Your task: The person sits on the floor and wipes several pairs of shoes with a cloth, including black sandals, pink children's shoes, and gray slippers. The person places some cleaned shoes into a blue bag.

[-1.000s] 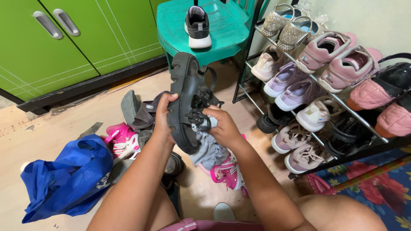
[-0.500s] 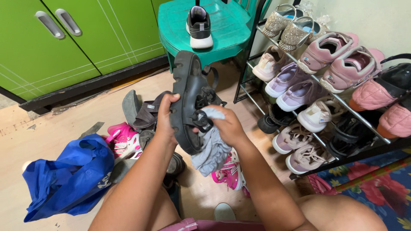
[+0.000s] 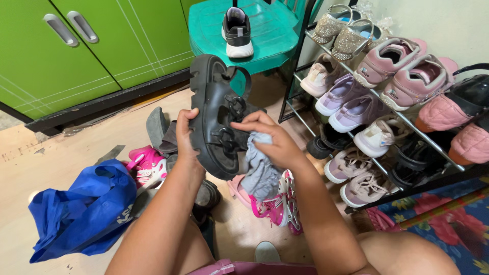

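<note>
My left hand (image 3: 186, 138) grips a chunky black platform sandal (image 3: 216, 112) by its thick sole, holding it on edge in front of me. My right hand (image 3: 270, 140) is closed on a crumpled grey cloth (image 3: 259, 170) and presses it against the sandal's straps and buckles. The cloth hangs down below my fingers. Under my arms lie pink roller skates (image 3: 277, 206), partly hidden.
A metal shoe rack (image 3: 407, 122) full of pink, lilac and black shoes stands at the right. A teal plastic chair (image 3: 270, 35) holds a dark sneaker (image 3: 237, 30). A blue bag (image 3: 84, 211) lies at the left by green cabinet doors (image 3: 76, 46). Loose shoes (image 3: 158, 130) litter the floor.
My right hand with the cloth has slid along the sandal's straps, down and toward me. The sandal has tilted slightly in my left hand.
</note>
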